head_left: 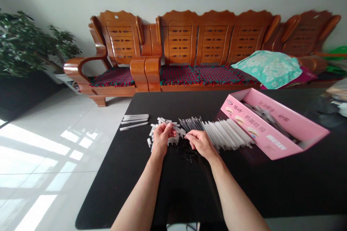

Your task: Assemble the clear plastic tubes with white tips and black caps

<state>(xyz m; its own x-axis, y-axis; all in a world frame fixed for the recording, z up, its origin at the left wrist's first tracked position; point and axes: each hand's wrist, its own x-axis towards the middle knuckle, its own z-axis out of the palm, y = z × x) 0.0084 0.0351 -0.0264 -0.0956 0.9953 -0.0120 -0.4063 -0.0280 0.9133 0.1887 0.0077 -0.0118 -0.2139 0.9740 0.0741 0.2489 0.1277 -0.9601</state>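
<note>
My left hand (163,135) and right hand (199,140) come close over the middle of the black counter (189,195), fingertips apart from each other. The thumb and fingers of each are drawn together on a slim pale pen piece (180,130) that runs between the 2; which part it is, I find too small to tell.

Under and beside my left hand lies a heap of white caps (149,142); nearer me are small black plugs (187,151). Beyond my right hand, dark refills (190,124) lie side by side, next to a row of pale barrels (227,134) stretching toward the box. By the counter's left edge, near its far corner, a few pens (135,117) lie in line.

The pink box (264,139) stands slantwise on the counter's right part, dark and grey pieces inside. Its front reads 奶盖吐司 in dark characters; the white lettering near its lower corner is too blurred for me to read.
</note>
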